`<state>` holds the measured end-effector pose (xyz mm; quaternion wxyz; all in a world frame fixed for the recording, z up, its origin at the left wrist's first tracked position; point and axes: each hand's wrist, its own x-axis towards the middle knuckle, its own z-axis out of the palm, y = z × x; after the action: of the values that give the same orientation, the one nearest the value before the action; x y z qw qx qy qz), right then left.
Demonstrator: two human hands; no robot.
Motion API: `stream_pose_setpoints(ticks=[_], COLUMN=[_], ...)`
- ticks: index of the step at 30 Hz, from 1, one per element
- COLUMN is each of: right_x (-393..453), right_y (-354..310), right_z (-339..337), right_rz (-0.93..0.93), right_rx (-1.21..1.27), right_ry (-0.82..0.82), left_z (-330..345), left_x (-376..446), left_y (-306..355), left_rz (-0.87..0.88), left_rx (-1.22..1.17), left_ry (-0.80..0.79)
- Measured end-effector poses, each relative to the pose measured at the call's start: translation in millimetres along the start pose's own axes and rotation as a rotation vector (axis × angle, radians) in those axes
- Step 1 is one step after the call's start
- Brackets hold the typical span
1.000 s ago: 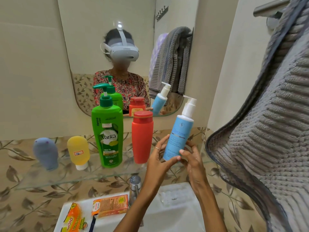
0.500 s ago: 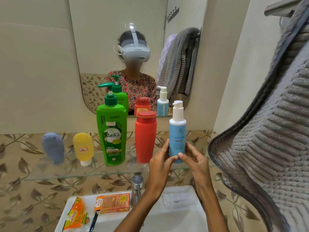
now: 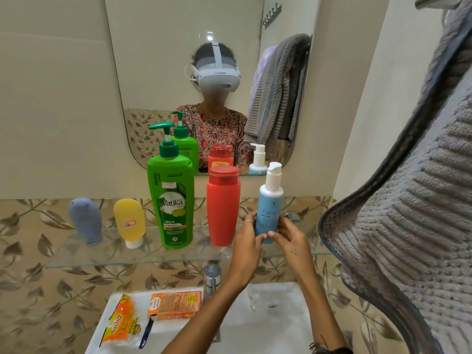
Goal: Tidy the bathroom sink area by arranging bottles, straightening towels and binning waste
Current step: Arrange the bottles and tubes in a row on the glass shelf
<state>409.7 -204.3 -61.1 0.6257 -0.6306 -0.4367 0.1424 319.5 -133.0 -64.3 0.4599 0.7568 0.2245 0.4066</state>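
bottle, blue with white pump, went from tilted in the air to upright on the glass shelf, just right of the red bottle; row looked nearly arranged. left hand and right hand still cupped its base, fingers loosely curled, touching it.

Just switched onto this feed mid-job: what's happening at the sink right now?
A person is lining up bottles on the glass shelf. Both hands, left hand and right hand, hold the blue pump bottle upright at the right end of the row, beside the red bottle. The green shampoo bottle stands further left. Packets lie on the sink edge, and a grey towel hangs at right.
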Motion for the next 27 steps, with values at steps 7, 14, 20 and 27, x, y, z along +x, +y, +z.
stream_pose_setpoints(ticks=[7, 14, 20, 27], right_x=[11, 20, 10, -30], right_y=[-1, 0, -6, -14], right_z=[-6, -15, -13, 30], right_rz=[0.037, 0.054, 0.068, -0.229], right_rx=[-0.072, -0.059, -0.075, -0.218], right_ry=[-0.010, -0.008, 0.036, 0.534], left_z=[6, 19, 16, -10], left_x=[15, 24, 9, -53], left_y=[-3, -2, 11, 18], left_rz=[-0.011, -0.014, 0.014, 0.174], left_rx=[0.013, 0.058, 0.076, 0.114], left_ry=[-0.026, -0.028, -0.010, 0.360])
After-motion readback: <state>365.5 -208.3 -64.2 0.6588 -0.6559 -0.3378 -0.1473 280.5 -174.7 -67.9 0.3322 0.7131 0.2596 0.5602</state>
